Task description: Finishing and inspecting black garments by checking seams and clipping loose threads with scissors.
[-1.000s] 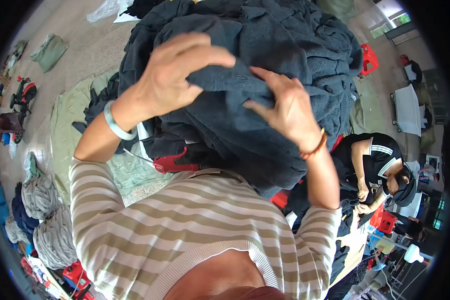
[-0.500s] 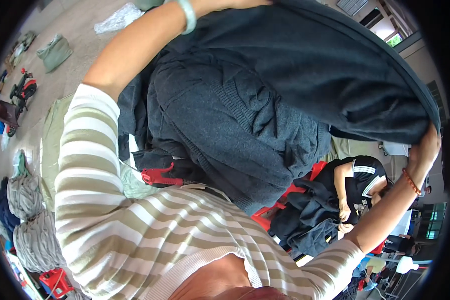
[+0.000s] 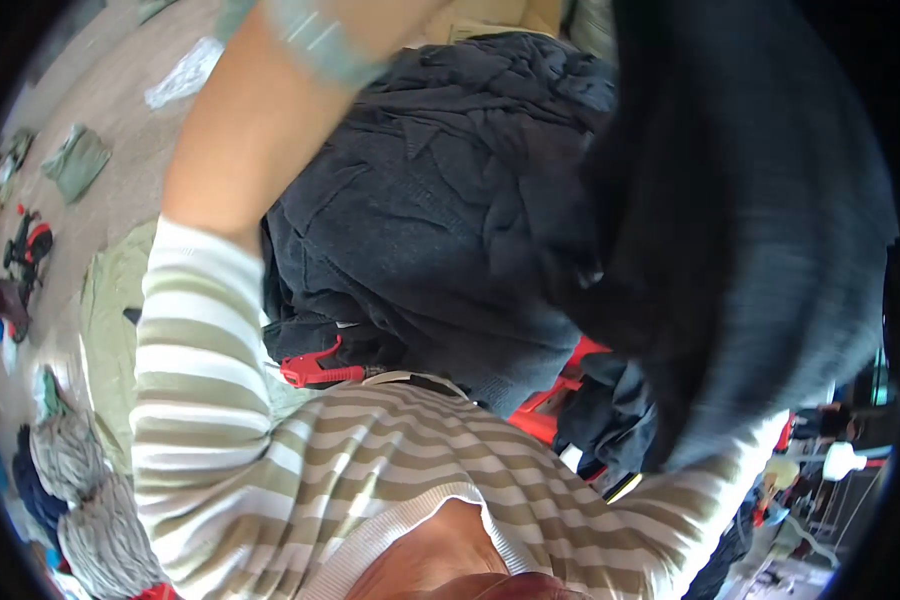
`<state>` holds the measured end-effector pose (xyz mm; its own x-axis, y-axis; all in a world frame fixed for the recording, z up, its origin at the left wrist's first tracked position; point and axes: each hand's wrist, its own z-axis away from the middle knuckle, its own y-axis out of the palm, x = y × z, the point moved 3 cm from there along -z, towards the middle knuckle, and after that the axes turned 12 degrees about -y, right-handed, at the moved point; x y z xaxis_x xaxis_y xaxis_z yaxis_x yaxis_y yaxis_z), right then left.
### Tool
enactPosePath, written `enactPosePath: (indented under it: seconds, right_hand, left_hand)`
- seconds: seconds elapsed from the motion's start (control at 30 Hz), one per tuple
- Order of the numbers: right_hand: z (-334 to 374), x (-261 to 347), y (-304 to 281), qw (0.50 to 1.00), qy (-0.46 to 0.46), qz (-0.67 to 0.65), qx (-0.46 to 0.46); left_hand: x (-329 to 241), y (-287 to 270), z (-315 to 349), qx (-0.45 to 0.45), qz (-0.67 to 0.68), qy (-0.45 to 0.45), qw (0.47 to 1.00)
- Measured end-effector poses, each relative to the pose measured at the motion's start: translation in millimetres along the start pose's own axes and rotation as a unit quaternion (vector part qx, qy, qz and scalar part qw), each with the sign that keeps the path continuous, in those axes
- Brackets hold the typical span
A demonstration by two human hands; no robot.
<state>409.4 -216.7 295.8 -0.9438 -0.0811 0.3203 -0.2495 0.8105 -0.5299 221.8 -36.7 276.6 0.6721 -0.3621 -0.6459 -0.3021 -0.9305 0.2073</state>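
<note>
Black garment (image 3: 760, 210) hides right hand | left hand (image 3: 410, 14) cropped | clothes pile (image 3: 420, 220), red trigger tool (image 3: 315, 376) | grips: cannot tell

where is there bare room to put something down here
The floor between the green bundle and the clear plastic looks bare; the pale green sheet left of the left sleeve is mostly free. Crowded: the heap of dark garments ahead, the right behind the raised garment, and lower left, by the grey bundles.
</note>
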Motion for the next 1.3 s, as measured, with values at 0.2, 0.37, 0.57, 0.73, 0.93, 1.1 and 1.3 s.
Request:
enactPosePath:
  seconds: [0.2,0.37,0.57,0.73,0.93,1.1,1.3]
  right_hand:
    - [59.8,2.9,109.4,0.988,0.001,-0.094,0.126]
    - [181.9,9.5,130.5,0.973,0.055,-0.12,0.192]
    - [309.0,74.3,111.4,0.87,0.27,-0.256,0.324]
    - [354.3,117.6,121.4,0.943,0.122,0.029,0.307]
    - [376.5,103.0,121.5,0.946,0.105,0.217,0.217]
    - [375.3,104.8,81.8,0.92,0.37,-0.124,0.039]
    - [367.4,98.5,60.4,0.892,0.311,-0.266,0.193]
  left_hand:
    - [57.2,-108.1,206.6,-0.478,-0.076,-0.163,0.86]
    - [77.3,-75.5,334.0,-0.316,-0.592,-0.307,0.675]
    - [99.6,-7.1,373.3,0.047,-0.704,-0.128,0.697]
    - [109.3,-16.4,359.1,0.093,-0.753,-0.114,0.642]
    - [104.4,-45.4,319.6,0.052,-0.66,-0.23,0.714]
    - [58.7,-57.3,260.7,-0.128,-0.298,-0.451,0.832]
    - [65.1,-29.9,232.4,0.206,-0.393,-0.509,0.737]
